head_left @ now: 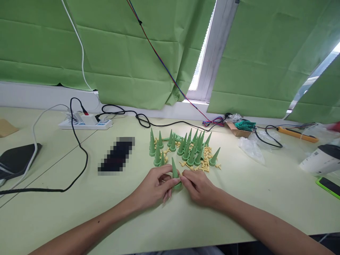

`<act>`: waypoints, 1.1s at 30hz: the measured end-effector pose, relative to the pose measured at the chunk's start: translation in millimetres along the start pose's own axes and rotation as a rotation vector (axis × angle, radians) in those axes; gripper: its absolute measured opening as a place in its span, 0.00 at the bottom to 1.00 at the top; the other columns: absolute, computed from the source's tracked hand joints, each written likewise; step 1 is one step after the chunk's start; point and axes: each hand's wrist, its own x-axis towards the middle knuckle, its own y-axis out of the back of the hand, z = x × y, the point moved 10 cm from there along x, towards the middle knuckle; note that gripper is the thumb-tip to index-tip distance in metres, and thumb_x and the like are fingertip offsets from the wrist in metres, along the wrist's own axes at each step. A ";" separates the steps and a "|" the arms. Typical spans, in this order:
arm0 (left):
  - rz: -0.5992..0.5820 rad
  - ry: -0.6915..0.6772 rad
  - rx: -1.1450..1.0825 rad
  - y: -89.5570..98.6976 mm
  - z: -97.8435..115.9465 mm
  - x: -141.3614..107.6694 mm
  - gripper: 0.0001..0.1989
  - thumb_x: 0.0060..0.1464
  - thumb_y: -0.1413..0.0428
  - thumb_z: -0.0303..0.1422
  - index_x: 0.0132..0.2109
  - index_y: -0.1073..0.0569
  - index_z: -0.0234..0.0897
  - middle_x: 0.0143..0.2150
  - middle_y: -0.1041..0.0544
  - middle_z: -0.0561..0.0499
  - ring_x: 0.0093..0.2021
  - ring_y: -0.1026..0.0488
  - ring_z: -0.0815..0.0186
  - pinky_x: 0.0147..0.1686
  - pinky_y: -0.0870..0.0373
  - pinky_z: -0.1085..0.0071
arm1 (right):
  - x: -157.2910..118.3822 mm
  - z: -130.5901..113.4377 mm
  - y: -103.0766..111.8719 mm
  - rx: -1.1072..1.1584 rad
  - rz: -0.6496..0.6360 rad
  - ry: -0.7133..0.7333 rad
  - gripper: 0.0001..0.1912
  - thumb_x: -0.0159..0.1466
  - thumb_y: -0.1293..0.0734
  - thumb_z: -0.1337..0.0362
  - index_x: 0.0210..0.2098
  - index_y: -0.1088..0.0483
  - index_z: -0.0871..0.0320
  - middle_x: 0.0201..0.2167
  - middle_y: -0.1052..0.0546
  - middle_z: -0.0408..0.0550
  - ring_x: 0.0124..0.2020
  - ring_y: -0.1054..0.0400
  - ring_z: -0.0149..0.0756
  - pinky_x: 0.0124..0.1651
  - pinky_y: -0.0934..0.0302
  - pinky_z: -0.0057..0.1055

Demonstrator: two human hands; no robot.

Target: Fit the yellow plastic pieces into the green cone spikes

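Note:
Between thumb and fingers, my left hand [159,184] grips a green plastic cone [174,170], point up, with a wider ring at its base. My right hand [198,186] is closed in a pinch against the cone's right side. A bit of yellow shows at its fingertips, most likely one of the small yellow plastic pieces, but it is mostly covered. Just beyond both hands stand several more green cones [191,156], upright in a cluster. Small yellow plastic pieces [206,159] lie heaped and scattered among them.
At the back left lies a white power strip [105,124] with plugs and a black cable [86,156]. A blurred-out dark patch [117,156] is left of the cones. Rightward are a small cardboard box [237,130], clear plastic bags [252,148], a white cup [320,161] and a green-edged phone [329,186].

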 end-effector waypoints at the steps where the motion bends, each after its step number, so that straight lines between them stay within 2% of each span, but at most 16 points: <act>1: 0.006 0.002 -0.011 0.6 0.7 0.7 0.13 0.62 0.45 0.43 0.40 0.31 0.36 0.19 0.32 0.58 0.18 0.34 0.70 0.19 0.36 0.75 | -0.6 0.8 1.4 -0.008 0.028 -0.012 0.15 0.71 0.45 0.68 0.27 0.51 0.54 0.21 0.48 0.36 0.21 0.54 0.28 0.27 0.58 0.28; 6: 0.025 -0.054 -0.051 3.8 7.8 2.9 0.14 0.64 0.48 0.44 0.42 0.31 0.36 0.24 0.28 0.55 0.20 0.31 0.69 0.23 0.30 0.72 | -1.1 -0.9 9.1 -0.061 0.138 -0.007 0.16 0.70 0.43 0.67 0.26 0.51 0.54 0.19 0.49 0.34 0.19 0.55 0.27 0.25 0.59 0.27; 11: 0.042 -0.056 -0.047 5.6 5.6 4.5 0.16 0.64 0.48 0.45 0.37 0.30 0.36 0.23 0.30 0.56 0.21 0.30 0.68 0.25 0.30 0.72 | -0.8 -7.3 9.1 -0.105 0.143 0.022 0.17 0.70 0.41 0.64 0.25 0.50 0.54 0.17 0.46 0.34 0.19 0.55 0.26 0.24 0.60 0.27; 15: -0.011 -0.040 -0.019 0.1 1.5 6.1 0.18 0.64 0.49 0.45 0.33 0.30 0.35 0.23 0.31 0.56 0.21 0.31 0.70 0.25 0.32 0.73 | -2.2 -13.2 6.4 -0.113 0.138 0.060 0.17 0.69 0.38 0.61 0.25 0.47 0.55 0.17 0.43 0.34 0.18 0.54 0.25 0.24 0.60 0.26; 19: -0.038 -0.023 0.001 -1.9 -4.0 6.7 0.21 0.64 0.50 0.46 0.31 0.29 0.34 0.22 0.33 0.57 0.20 0.31 0.70 0.25 0.34 0.74 | -2.1 -15.6 1.1 -0.107 0.093 0.070 0.17 0.69 0.38 0.60 0.26 0.45 0.55 0.18 0.40 0.35 0.18 0.51 0.25 0.24 0.60 0.27; 27: -0.036 0.027 0.025 -3.3 -13.6 7.1 0.23 0.64 0.51 0.48 0.30 0.29 0.34 0.19 0.34 0.56 0.18 0.34 0.70 0.21 0.37 0.75 | -0.8 -9.6 -12.4 -0.059 -0.081 -0.027 0.13 0.70 0.40 0.59 0.29 0.44 0.55 0.19 0.39 0.35 0.19 0.50 0.26 0.24 0.58 0.25; 33: -0.034 0.054 0.022 -4.0 -16.2 6.3 0.23 0.64 0.50 0.48 0.31 0.28 0.33 0.18 0.33 0.56 0.18 0.34 0.70 0.21 0.37 0.75 | -0.5 -9.6 -16.2 -0.043 -0.112 -0.022 0.12 0.70 0.41 0.59 0.31 0.43 0.55 0.19 0.39 0.36 0.19 0.50 0.27 0.24 0.58 0.26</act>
